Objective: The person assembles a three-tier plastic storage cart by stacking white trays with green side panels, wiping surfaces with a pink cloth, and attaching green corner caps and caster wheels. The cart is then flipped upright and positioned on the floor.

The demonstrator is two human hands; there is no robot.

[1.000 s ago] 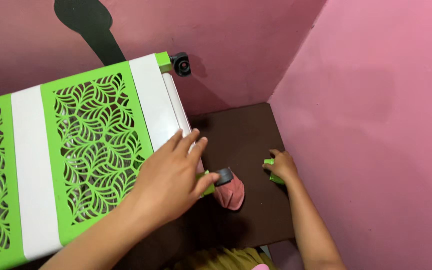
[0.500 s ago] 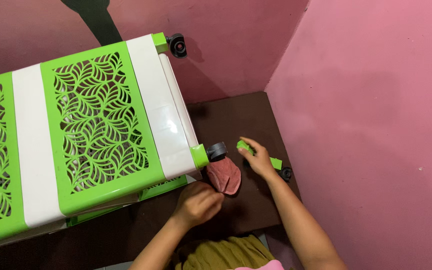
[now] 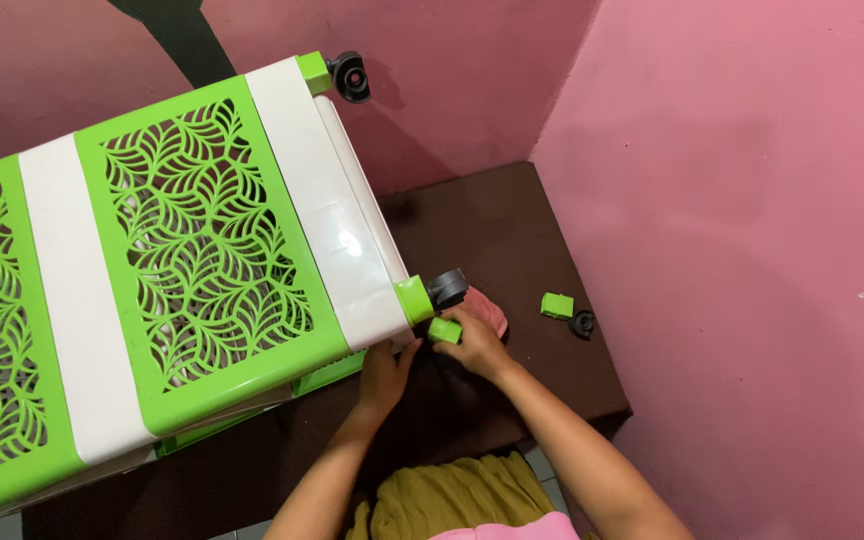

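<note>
Green and light, the small plastic leg piece sits pinched in your right hand (hold its hard sides), while your left hand grips the cabinet edge.

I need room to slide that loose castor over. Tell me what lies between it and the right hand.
In the head view, only bare brown floor separates the right hand from the loose castor; the pink cloth sits beside the hand, not in that stretch.
</note>
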